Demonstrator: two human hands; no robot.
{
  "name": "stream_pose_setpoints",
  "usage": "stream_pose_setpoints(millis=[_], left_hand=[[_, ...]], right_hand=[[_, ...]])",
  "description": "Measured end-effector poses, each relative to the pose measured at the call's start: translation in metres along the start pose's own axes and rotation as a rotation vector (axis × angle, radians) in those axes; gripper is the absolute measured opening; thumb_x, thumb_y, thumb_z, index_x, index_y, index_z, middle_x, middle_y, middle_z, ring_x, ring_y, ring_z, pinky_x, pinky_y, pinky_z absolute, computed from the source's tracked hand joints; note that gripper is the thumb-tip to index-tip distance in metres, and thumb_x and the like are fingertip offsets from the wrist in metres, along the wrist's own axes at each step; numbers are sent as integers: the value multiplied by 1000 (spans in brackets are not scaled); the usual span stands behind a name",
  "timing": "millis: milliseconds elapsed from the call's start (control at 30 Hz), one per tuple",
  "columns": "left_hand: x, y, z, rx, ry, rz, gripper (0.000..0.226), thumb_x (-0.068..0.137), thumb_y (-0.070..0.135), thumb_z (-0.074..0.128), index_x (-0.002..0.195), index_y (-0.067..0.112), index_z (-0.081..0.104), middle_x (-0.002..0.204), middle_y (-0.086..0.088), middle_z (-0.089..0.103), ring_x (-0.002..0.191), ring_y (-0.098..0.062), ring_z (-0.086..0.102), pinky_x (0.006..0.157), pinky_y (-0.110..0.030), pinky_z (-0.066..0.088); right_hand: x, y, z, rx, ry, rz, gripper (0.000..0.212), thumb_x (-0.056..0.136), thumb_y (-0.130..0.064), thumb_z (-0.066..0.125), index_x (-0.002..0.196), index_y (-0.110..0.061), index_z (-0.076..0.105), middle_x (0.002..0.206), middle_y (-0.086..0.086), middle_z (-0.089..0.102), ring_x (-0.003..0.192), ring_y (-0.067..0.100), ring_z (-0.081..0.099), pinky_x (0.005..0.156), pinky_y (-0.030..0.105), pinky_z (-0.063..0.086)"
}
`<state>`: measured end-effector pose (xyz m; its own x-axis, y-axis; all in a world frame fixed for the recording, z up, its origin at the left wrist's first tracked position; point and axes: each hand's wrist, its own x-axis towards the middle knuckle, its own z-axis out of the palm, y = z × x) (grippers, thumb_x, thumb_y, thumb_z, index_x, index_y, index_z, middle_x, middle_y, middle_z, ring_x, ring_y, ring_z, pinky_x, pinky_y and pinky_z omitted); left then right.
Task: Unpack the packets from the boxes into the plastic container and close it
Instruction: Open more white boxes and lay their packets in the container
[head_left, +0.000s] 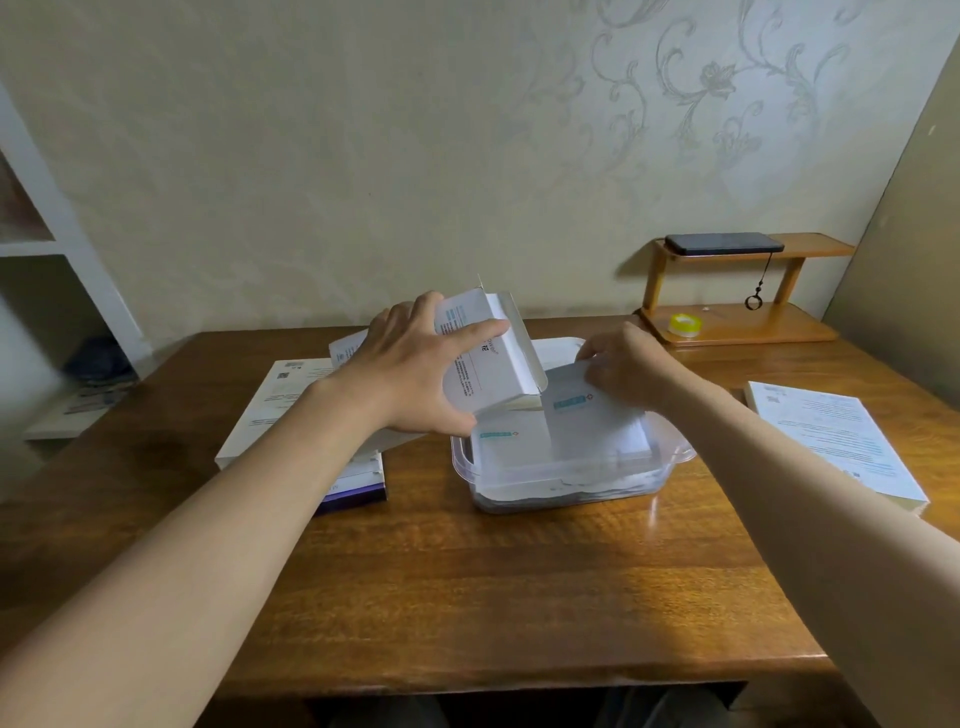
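At nine o'clock from the clear plastic container (566, 480), a stack of boxes (291, 410) lay on the table (493, 582). The left hand (410, 374) had its fingers curled round an opened white box (488, 364), tilted above the container's ten o'clock corner. The right hand (628, 369) pinched a white packet (597, 421) with its fingers, the packet standing slanted inside the container. A flat box (831, 441) lay at three o'clock.

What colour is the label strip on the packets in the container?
The label strip is teal, with a small red mark beside it; head view.
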<state>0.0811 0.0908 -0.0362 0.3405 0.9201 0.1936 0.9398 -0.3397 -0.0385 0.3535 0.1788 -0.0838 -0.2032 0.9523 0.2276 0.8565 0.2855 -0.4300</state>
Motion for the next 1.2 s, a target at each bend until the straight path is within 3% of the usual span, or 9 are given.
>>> stream_pose_setpoints(millis=[133, 200, 333, 433, 600, 800, 900, 1067, 1200], left_hand=[[0, 0, 2, -6, -5, 1, 106, 62, 70, 67, 151, 57, 11, 146, -9, 21, 136, -34, 27, 115, -51, 29], [1, 1, 3, -4, -9, 2, 107, 64, 69, 71, 152, 56, 11, 147, -9, 21, 136, -34, 26, 115, -51, 28], [2, 4, 7, -8, -12, 14, 105, 68, 65, 75, 152, 54, 12, 146, -9, 21, 136, -33, 25, 114, -51, 28], [3, 5, 9, 0, -15, 30, 105, 67, 66, 72, 152, 54, 11, 145, -8, 22, 134, -32, 26, 113, -50, 30], [3, 10, 9, 25, -9, 36, 104, 70, 62, 75, 153, 54, 12, 145, -8, 22, 133, -32, 27, 114, -49, 28], [3, 10, 11, 20, -19, 36, 104, 70, 63, 75, 153, 55, 12, 145, -8, 22, 134, -31, 26, 114, -49, 27], [3, 11, 11, 18, -27, 33, 105, 70, 63, 75, 153, 54, 12, 145, -8, 22, 134, -32, 26, 114, -49, 27], [3, 11, 11, 24, -30, 36, 106, 71, 62, 75, 154, 53, 11, 146, -9, 22, 134, -32, 25, 115, -48, 26], [4, 11, 11, 33, -30, 40, 106, 71, 63, 75, 154, 53, 11, 147, -8, 21, 135, -32, 25, 115, -48, 26]], right_hand=[[-11, -14, 3, -500, -39, -191, 41, 90, -5, 64, 128, -20, 61, 128, 10, 50, 119, 31, 51, 90, 38, 49], [-18, -27, 6, -519, -92, -259, 41, 92, -8, 65, 131, -22, 59, 131, 5, 54, 117, 27, 54, 86, 33, 48], [-26, -40, 12, -395, -521, -142, 69, 89, -38, 73, 150, -27, 42, 151, -1, 46, 138, 25, 44, 113, 41, 36], [-24, -35, 15, -476, -669, -112, 80, 91, -44, 69, 157, -33, 26, 160, -3, 36, 145, 23, 36, 119, 43, 29], [-26, -31, 9, -502, -731, -81, 74, 95, -34, 66, 157, -34, 25, 155, -4, 41, 140, 24, 41, 114, 36, 33], [-27, -28, 6, -602, -730, -75, 57, 96, -42, 62, 147, -22, 47, 128, 0, 60, 114, 21, 56, 97, 28, 41], [-28, -27, 7, -605, -710, -92, 51, 98, -37, 60, 145, -21, 48, 128, 0, 60, 114, 20, 55, 96, 26, 39], [-22, -29, -3, -617, -751, -63, 102, 75, -66, 74, 158, -31, 25, 157, -1, 40, 144, 26, 37, 116, 44, 33], [-25, -28, -6, -625, -821, -58, 106, 77, -58, 77, 159, -38, 13, 163, 0, 28, 149, 29, 27, 118, 48, 27]])
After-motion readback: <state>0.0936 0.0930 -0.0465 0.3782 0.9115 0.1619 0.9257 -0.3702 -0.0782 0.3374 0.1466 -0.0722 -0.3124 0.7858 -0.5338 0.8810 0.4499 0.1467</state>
